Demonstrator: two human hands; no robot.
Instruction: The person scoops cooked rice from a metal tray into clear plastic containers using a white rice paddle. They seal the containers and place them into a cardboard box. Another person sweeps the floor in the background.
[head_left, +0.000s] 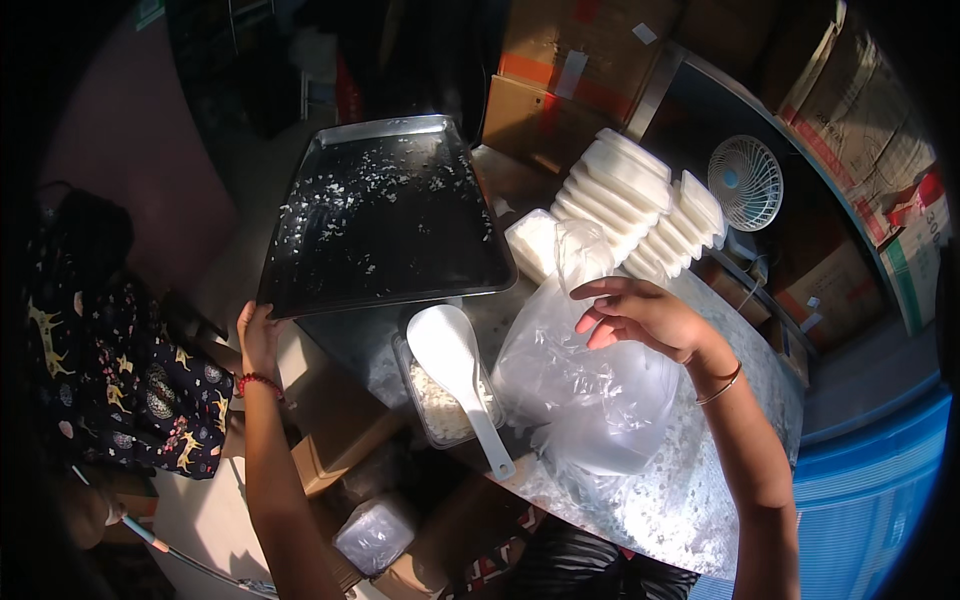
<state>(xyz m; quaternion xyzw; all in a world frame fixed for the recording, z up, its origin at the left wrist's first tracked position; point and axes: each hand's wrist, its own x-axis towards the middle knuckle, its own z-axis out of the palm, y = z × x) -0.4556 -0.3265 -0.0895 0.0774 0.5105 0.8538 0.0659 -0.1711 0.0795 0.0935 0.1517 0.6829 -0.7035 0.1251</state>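
Note:
My left hand (259, 330) grips the near left corner of a dark metal baking tray (405, 247), which is scattered with white grains that look like cooked rice. My right hand (645, 315) hovers with loosely bent fingers over a clear plastic bag (592, 382) and holds nothing. Between my hands, a white rice paddle (450, 352) lies across a clear plastic container (435, 439) filled with the white grains. Beyond the bag, several filled white containers (611, 195) are stacked in leaning rows. One more filled container (534, 244) sits beside them.
A metal-topped table (675, 487) carries the bag and containers. A small white fan (745, 182) stands at the right. Cardboard boxes (562, 112) are piled behind. At the left, a person in patterned dark clothing (157, 382) is close by, a hand holding a thin rod (180, 555).

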